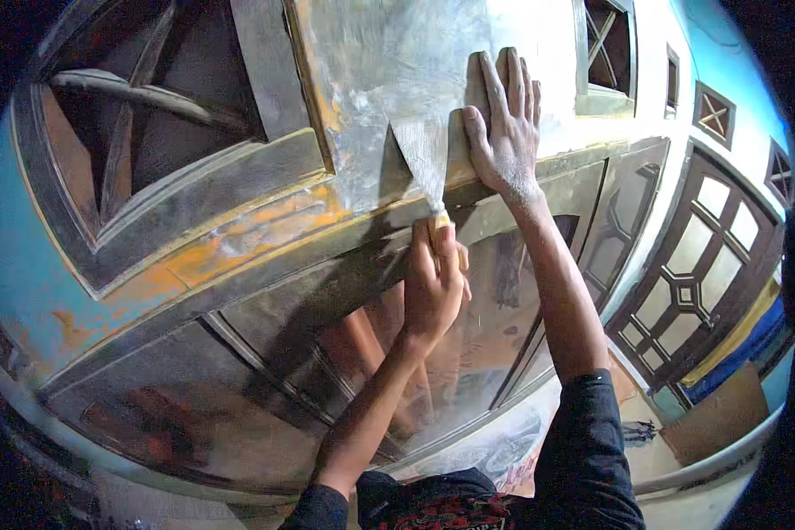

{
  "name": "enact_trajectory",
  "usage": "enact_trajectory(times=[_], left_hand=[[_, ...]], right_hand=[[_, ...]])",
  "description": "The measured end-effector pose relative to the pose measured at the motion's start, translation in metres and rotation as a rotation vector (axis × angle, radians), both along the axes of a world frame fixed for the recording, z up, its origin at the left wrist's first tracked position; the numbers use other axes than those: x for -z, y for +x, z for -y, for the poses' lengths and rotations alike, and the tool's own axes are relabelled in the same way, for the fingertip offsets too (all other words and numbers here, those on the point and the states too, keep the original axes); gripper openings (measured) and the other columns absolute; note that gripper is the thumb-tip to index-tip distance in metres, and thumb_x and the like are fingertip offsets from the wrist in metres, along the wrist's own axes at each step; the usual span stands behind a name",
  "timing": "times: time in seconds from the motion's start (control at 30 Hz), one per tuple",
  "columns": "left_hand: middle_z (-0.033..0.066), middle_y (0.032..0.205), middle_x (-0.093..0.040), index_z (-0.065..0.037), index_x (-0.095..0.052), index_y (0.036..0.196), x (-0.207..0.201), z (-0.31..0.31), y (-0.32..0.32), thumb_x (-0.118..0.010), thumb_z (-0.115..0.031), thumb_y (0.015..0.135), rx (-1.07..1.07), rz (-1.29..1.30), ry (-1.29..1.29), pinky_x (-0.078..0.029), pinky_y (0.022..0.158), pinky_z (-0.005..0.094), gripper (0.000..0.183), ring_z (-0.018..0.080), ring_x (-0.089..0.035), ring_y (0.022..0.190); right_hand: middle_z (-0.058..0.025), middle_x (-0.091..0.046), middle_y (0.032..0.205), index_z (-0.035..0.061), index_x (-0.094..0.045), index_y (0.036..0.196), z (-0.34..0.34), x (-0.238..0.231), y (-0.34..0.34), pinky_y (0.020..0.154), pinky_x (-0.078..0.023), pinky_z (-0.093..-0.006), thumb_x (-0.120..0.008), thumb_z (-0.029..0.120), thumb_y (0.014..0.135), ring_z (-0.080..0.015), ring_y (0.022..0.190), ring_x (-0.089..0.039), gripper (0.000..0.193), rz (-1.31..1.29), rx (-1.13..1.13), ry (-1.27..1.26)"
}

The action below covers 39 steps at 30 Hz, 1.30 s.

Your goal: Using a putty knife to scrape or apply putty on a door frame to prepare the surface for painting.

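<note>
My left hand [435,287] is wrapped round the short handle of a putty knife [424,152]. The broad metal blade points up and lies against, or very close to, the patchy grey-white wall [362,53] above a wooden frame. Higher up and to the right, my right hand [509,132] rests on the wall with its fingers stretched out and its palm toward the surface. Pale dust coats that hand and wrist. Between the two hands falls the blade's dark shadow. Most of the knife's handle is hidden by my left fingers.
Below the wall runs a wooden window frame [265,216] with dark glass panes. At the upper left is a vent opening [150,97] with crossed bars. Orange patches [238,234] mark the wall beneath it. A panelled door [693,265] and a brown board [717,413] stand at right.
</note>
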State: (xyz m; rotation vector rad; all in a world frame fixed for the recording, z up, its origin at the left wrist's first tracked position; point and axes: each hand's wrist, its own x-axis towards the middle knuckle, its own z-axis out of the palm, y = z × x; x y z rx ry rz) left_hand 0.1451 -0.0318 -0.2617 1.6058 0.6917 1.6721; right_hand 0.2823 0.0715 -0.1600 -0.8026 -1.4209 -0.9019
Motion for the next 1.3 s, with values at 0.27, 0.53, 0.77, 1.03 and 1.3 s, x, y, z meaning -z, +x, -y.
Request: enact_trajectory(times=[0.27,0.53,0.77,1.03,1.3], left_hand=[[0.0035,0.060,-0.046,-0.004,-0.042,0.098,0.006,-0.007,0.007,-0.040,-0.023,0.102,-0.011,-0.029,0.050,-0.038,0.033,0.0240,0.020,0.0104,-0.044,0.039],[0.0038,0.059,-0.047,-0.004,-0.041,0.095,0.005,-0.010,0.005,-0.041,-0.022,0.102,-0.102,-0.059,0.165,-0.040,0.034,0.0257,0.020,0.0122,-0.046,0.040],[0.0036,0.057,-0.045,-0.003,-0.042,0.094,0.009,-0.020,0.011,-0.040,-0.022,0.103,-0.090,-0.025,0.178,-0.039,0.035,0.0251,0.021,0.0116,-0.045,0.039],[0.0033,0.062,-0.048,-0.004,-0.046,0.101,-0.004,-0.006,-0.002,-0.042,-0.023,0.102,-0.050,-0.022,-0.024,-0.039,0.036,0.0267,0.020,0.0120,-0.046,0.043],[0.0049,0.059,-0.049,-0.003,-0.044,0.100,-0.019,0.000,-0.019,-0.042,-0.021,0.102,-0.025,-0.032,0.003,-0.038,0.034,0.0251,0.018,0.0123,-0.047,0.038]], right_hand=[[-0.0197,-0.022,0.154,0.0135,-0.032,0.148,-0.002,-0.002,0.001,0.116,-0.009,-0.0500,-0.038,0.039,0.096,-0.0370,0.143,-0.019,0.058,0.027,0.053,-0.011],[-0.0203,-0.021,0.154,0.0115,-0.033,0.147,0.001,-0.002,0.000,0.117,-0.008,-0.0490,-0.039,0.036,0.095,-0.0365,0.144,-0.016,0.058,0.020,0.030,-0.030],[-0.0195,-0.023,0.153,0.0195,-0.035,0.147,-0.001,0.000,0.004,0.116,-0.012,-0.0512,-0.047,0.036,0.093,-0.0373,0.142,-0.020,0.059,0.005,-0.003,-0.006],[-0.0181,-0.022,0.154,0.0198,-0.034,0.148,-0.001,-0.002,0.006,0.116,-0.011,-0.0508,-0.046,0.037,0.093,-0.0372,0.142,-0.020,0.059,0.014,0.005,0.009],[-0.0188,-0.021,0.154,0.0165,-0.032,0.148,-0.001,0.000,0.006,0.116,-0.010,-0.0507,-0.046,0.036,0.093,-0.0368,0.143,-0.019,0.060,0.019,0.034,-0.024]])
